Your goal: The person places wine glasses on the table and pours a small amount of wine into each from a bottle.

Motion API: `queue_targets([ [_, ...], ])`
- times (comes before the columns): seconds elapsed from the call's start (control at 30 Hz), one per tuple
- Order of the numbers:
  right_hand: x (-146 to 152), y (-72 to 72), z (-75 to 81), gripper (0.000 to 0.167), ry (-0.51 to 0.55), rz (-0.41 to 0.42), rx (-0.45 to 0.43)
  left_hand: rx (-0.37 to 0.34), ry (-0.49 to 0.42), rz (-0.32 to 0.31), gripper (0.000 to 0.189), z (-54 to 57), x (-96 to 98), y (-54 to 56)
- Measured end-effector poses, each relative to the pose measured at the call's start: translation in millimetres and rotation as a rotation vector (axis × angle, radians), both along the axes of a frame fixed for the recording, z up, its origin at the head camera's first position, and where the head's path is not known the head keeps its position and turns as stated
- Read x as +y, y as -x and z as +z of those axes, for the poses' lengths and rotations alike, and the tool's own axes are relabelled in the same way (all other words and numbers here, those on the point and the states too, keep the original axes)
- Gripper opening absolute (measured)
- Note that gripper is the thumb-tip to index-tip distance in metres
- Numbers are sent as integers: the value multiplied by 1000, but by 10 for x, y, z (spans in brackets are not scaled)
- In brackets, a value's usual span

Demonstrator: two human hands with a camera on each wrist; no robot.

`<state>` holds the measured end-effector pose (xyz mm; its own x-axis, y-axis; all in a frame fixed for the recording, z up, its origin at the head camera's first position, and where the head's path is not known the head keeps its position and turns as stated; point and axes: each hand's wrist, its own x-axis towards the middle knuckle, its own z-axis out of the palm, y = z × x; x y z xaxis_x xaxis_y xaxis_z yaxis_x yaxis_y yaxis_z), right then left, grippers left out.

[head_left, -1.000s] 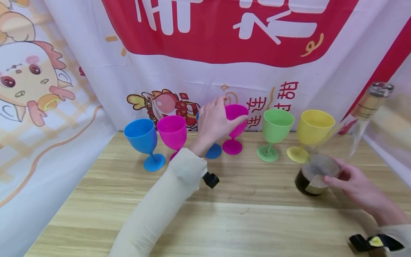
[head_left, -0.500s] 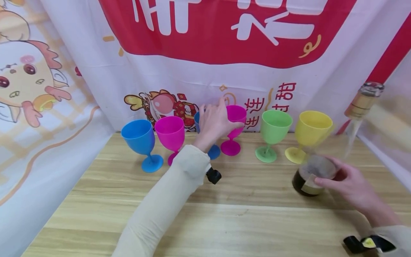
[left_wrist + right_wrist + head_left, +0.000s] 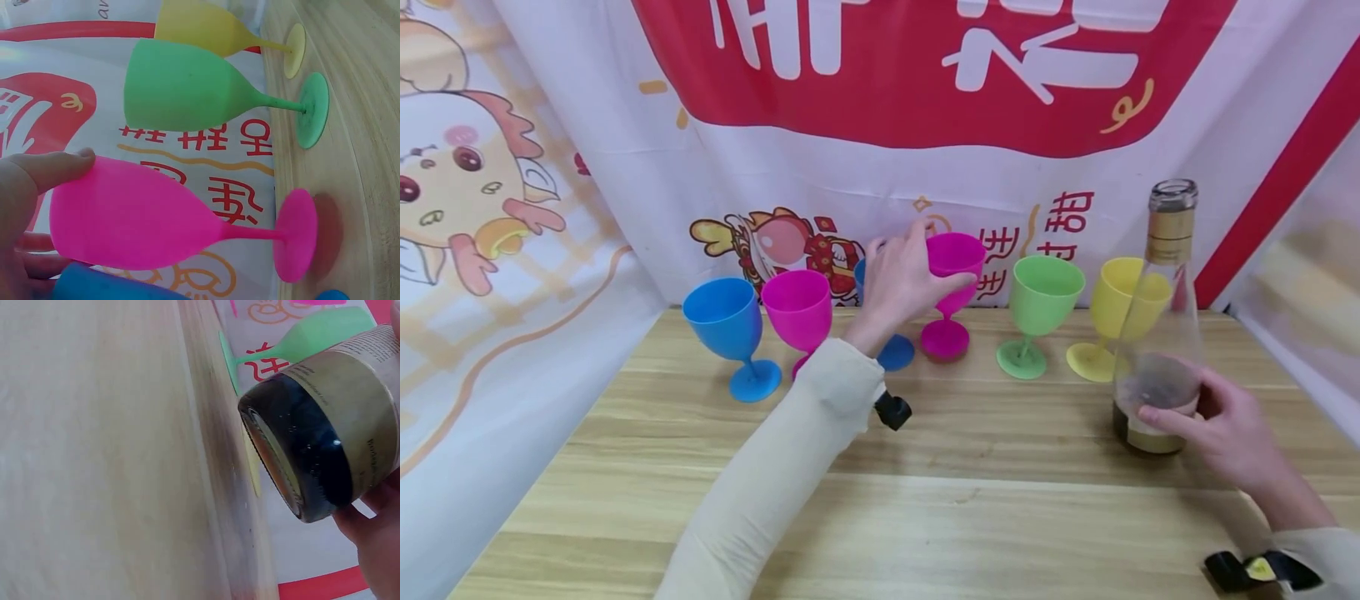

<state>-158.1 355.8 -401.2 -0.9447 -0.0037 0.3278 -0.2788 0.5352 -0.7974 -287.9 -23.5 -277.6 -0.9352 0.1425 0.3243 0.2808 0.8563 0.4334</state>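
My left hand (image 3: 901, 282) pinches the bowl of a pink goblet (image 3: 957, 254) near its rim, thumb on one side and fingers on the other. Its base (image 3: 296, 236) hovers just above the table, casting a pinkish shadow in the left wrist view. Behind that hand is a blue goblet (image 3: 895, 353), mostly hidden. At the right, my right hand (image 3: 1236, 433) grips a clear wine bottle (image 3: 1159, 354) by its lower body. The bottle is nearly upright with an uncorked-looking mouth. In the right wrist view its dark bottom (image 3: 306, 450) is lifted off the table.
Along the back of the wooden table (image 3: 970, 533) stand another blue goblet (image 3: 727, 321), another pink goblet (image 3: 799, 310), a green goblet (image 3: 1047, 293) and a yellow goblet (image 3: 1108, 304), partly behind the bottle. A printed cloth (image 3: 850, 179) hangs right behind them.
The bottle has swung from leaning right to nearly upright, now overlapping the yellow goblet. The pink goblet in my left hand has risen slightly off the table.
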Motion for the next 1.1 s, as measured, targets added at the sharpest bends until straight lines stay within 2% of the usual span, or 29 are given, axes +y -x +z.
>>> queue_targets([
  [0.23,-35,-44,82,64,-41,-94,53,19,-232,-64,90,49,-8,-125],
  [0.4,-64,-67,153,63,-119,-193,174,21,-366,-127,89,88,1,-216],
  [0.5,-61,-56,185,71,-175,-214,314,22,-404,-159,86,89,-1,-264],
  [0.67,-8,-14,247,83,-262,-176,510,-1,-448,-197,86,60,-33,-358],
  [0.87,38,6,313,89,-357,-153,569,-52,-496,-240,83,-2,-89,-497],
  [1.1,34,-15,411,103,-443,-143,616,-130,-525,-284,81,-152,-140,-645],
])
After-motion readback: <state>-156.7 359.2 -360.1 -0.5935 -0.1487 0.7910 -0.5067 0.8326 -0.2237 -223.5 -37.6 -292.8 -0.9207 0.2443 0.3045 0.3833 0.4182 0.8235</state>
